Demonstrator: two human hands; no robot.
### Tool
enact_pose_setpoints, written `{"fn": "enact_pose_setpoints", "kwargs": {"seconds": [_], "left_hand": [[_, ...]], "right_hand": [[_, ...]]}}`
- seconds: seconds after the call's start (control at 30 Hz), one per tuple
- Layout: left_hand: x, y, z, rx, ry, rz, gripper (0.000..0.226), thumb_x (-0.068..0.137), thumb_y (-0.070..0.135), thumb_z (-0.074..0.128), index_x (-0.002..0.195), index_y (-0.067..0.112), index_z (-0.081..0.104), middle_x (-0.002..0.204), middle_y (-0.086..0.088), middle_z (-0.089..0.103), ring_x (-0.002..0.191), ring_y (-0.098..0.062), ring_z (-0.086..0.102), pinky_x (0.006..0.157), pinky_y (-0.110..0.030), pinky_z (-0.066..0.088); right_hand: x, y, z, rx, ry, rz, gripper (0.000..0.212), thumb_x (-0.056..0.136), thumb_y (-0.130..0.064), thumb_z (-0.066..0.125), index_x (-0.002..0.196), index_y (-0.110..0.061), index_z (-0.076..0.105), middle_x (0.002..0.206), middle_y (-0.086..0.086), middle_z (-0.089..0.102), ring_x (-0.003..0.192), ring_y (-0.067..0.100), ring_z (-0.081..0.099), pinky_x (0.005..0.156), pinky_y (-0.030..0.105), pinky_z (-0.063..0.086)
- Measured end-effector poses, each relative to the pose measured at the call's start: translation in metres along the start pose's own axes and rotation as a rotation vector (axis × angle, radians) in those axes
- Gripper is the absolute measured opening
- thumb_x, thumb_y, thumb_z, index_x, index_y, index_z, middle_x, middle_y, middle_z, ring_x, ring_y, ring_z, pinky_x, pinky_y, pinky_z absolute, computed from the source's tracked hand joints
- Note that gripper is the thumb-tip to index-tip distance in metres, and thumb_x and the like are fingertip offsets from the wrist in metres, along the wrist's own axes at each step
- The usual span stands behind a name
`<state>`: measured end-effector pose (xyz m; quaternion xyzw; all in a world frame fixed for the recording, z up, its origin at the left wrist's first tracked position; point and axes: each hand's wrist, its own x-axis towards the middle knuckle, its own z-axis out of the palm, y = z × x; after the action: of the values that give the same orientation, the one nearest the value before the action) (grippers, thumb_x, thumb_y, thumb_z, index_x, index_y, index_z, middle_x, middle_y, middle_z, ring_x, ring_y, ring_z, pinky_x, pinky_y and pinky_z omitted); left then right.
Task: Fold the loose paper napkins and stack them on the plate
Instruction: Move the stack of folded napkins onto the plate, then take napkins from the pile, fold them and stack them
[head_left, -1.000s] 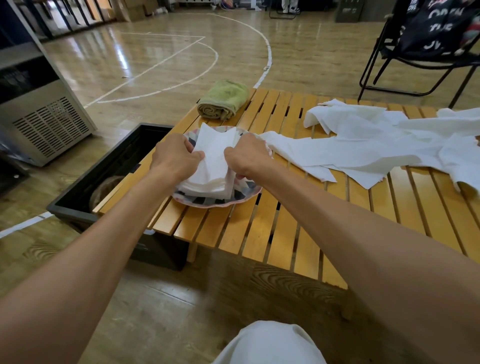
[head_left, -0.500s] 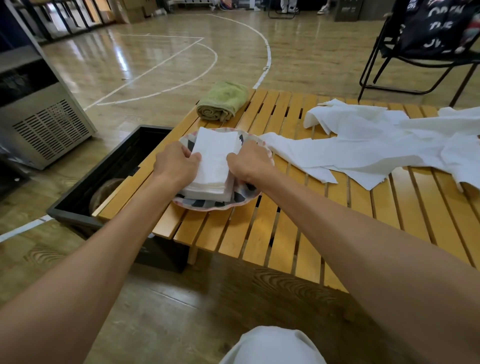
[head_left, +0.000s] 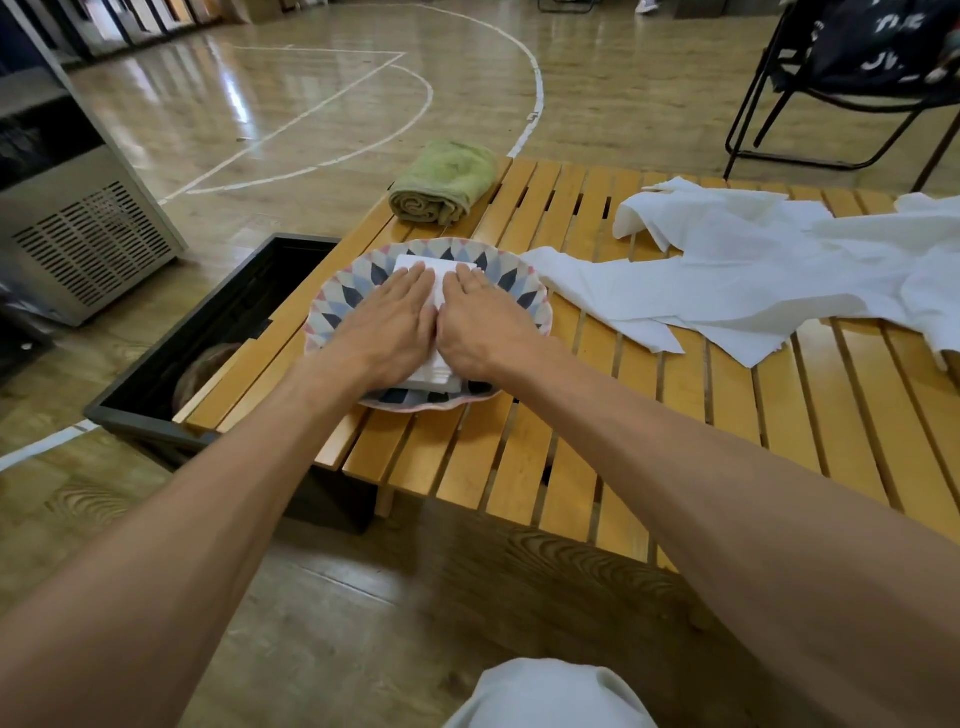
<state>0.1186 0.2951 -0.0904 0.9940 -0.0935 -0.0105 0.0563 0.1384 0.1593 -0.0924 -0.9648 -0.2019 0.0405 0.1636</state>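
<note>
**Both palms flat on the napkin stack**

Half a second ago we had the stack pinched at its sides with curled fingers; now both hands have rolled on top and lie flat. Our left hand (head_left: 387, 322) and right hand (head_left: 480, 325) rest side by side, fingers straight and together, pressing down on the folded napkins (head_left: 439, 375), gripping nothing. Only the stack's far edge and its layered near corner show past our hands. The stack sits on the plate (head_left: 524, 291), a shallow, scallop-rimmed dish printed with blue, grey and pink diamond shapes, at the left end of the bench (head_left: 675, 415) of glossy orange wooden slats with gaps between them. The loose napkins (head_left: 753, 280), thin, creased white paper, sprawl across the slats to the right, one corner reaching just beside the plate's rim. A rolled green terry towel (head_left: 441, 189) lies beyond the plate.
</note>
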Motion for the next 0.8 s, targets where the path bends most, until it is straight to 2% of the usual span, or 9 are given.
{"fn": "enact_pose_setpoints", "kwargs": {"seconds": [0.1, 0.3, 0.43, 0.53, 0.6, 0.67, 0.73, 0.8], "left_hand": [[-0.001, 0.004, -0.004, -0.027, -0.030, -0.013, 0.054, 0.109, 0.028, 0.014, 0.158, 0.008, 0.000, 0.167, -0.008, -0.007, 0.153, -0.014, -0.007, 0.118, -0.022, -0.009], [0.000, 0.004, -0.004, 0.003, -0.059, 0.000, 0.054, 0.109, 0.026, 0.013, 0.158, 0.007, -0.003, 0.166, -0.009, -0.009, 0.153, -0.015, -0.009, 0.121, -0.025, -0.008], [0.003, 0.002, -0.005, 0.005, -0.081, -0.004, 0.054, 0.109, 0.025, 0.013, 0.157, 0.004, -0.001, 0.167, -0.011, -0.006, 0.154, -0.017, -0.007, 0.119, -0.023, -0.009], [0.003, 0.008, -0.013, 0.063, -0.114, -0.031, 0.057, 0.109, 0.030, 0.017, 0.158, 0.006, 0.001, 0.167, -0.010, -0.004, 0.154, -0.019, -0.004, 0.125, -0.036, 0.000], [-0.001, 0.022, -0.021, 0.151, -0.096, -0.054, 0.064, 0.105, 0.033, 0.035, 0.158, 0.009, 0.010, 0.167, -0.010, 0.007, 0.154, -0.022, 0.004, 0.125, -0.046, 0.009], [-0.007, 0.041, -0.025, 0.185, -0.016, -0.053, 0.070, 0.096, 0.034, 0.055, 0.155, 0.012, 0.023, 0.163, -0.009, 0.022, 0.152, -0.024, 0.015, 0.124, -0.049, 0.014], [-0.011, 0.066, -0.024, 0.136, 0.077, -0.013, 0.078, 0.087, 0.034, 0.067, 0.151, 0.013, 0.029, 0.157, -0.008, 0.033, 0.148, -0.026, 0.024, 0.122, -0.047, 0.019], [-0.011, 0.097, -0.022, -0.004, 0.145, 0.067, 0.068, 0.083, 0.025, 0.069, 0.143, 0.012, 0.039, 0.145, -0.007, 0.046, 0.139, -0.026, 0.037, 0.117, -0.046, 0.029]], "right_hand": [[0.001, 0.001, 0.004, -0.034, -0.018, 0.009, 0.064, 0.107, -0.030, 0.028, 0.160, -0.004, 0.004, 0.169, 0.014, 0.000, 0.156, 0.025, 0.002, 0.127, 0.042, 0.010], [0.002, 0.000, 0.004, -0.105, -0.034, 0.002, 0.068, 0.106, -0.032, 0.033, 0.160, -0.003, 0.002, 0.168, 0.016, 0.000, 0.156, 0.027, 0.002, 0.127, 0.044, 0.010], [-0.002, -0.004, 0.001, -0.083, -0.033, 0.017, 0.064, 0.107, -0.029, 0.028, 0.159, -0.002, 0.003, 0.168, 0.016, 0.000, 0.156, 0.026, 0.003, 0.126, 0.042, 0.009], [-0.007, -0.005, -0.012, -0.118, -0.051, 0.011, 0.062, 0.107, -0.029, 0.029, 0.159, -0.003, 0.010, 0.168, 0.016, 0.008, 0.155, 0.027, 0.009, 0.126, 0.042, 0.011], [-0.013, -0.004, -0.023, -0.099, -0.034, -0.010, 0.055, 0.105, -0.029, 0.038, 0.154, -0.007, 0.029, 0.163, 0.014, 0.027, 0.151, 0.027, 0.024, 0.123, 0.044, 0.018], [-0.028, 0.000, -0.036, -0.071, 0.013, -0.033, 0.047, 0.100, -0.028, 0.047, 0.143, -0.011, 0.044, 0.151, 0.011, 0.045, 0.142, 0.026, 0.037, 0.118, 0.046, 0.025], [-0.050, 0.012, -0.053, -0.033, 0.067, -0.043, 0.046, 0.097, -0.025, 0.054, 0.140, -0.011, 0.047, 0.146, 0.010, 0.049, 0.137, 0.027, 0.042, 0.114, 0.044, 0.030], [-0.077, 0.034, -0.070, 0.019, 0.114, -0.005, 0.043, 0.098, -0.021, 0.053, 0.139, -0.010, 0.049, 0.142, 0.010, 0.051, 0.131, 0.027, 0.047, 0.106, 0.041, 0.036]]}}
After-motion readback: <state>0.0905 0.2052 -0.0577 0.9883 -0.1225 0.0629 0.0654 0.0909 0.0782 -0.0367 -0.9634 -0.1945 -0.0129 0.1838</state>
